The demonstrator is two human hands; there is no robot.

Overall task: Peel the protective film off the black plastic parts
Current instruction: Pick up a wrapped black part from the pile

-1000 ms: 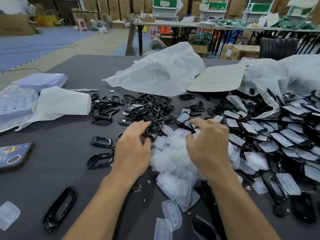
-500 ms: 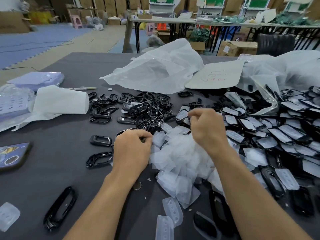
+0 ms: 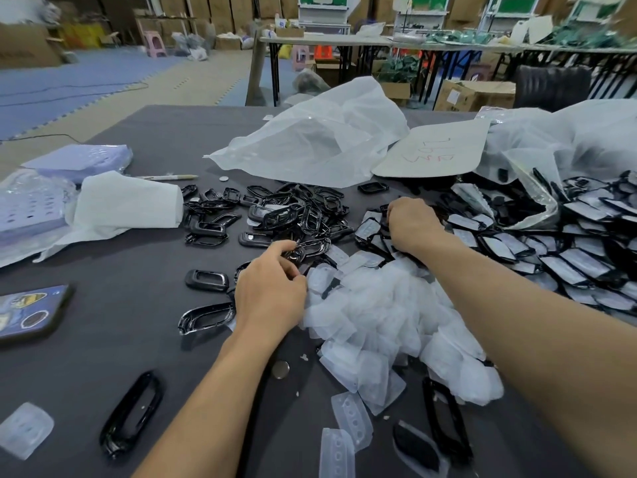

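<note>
At the far left edge of the worktop (image 3: 113,343) lay a phone (image 3: 31,312) with pictures on its case but no writing that could be read. Ahead of it sat a folded white cloth (image 3: 127,205). A heap of bare black parts (image 3: 275,212), glossy open frames with no film on them, spread across the middle.

The left hand (image 3: 272,291) sat at the near edge of that heap. Its thumb and forefinger were curled round the end of one bare frame (image 3: 310,248), and its other fingers were tucked under. Just to its right rose the pile of peeled film (image 3: 379,305), between the two forearms.

The right hand (image 3: 410,225) reached further out, knuckles up, its fingers curled down into the filmed parts (image 3: 568,267). Those fingers were hidden, so whether they held one could not be told. That stock lay ahead and to the right, touching the right hand and well apart from the left. The right hand was plainly the nearer for the next pick. Most pieces lay slantwise, their long axes running from near right to far left.

Behind them a pale card (image 3: 431,153) carried red handwriting, too scrawled to read.
</note>
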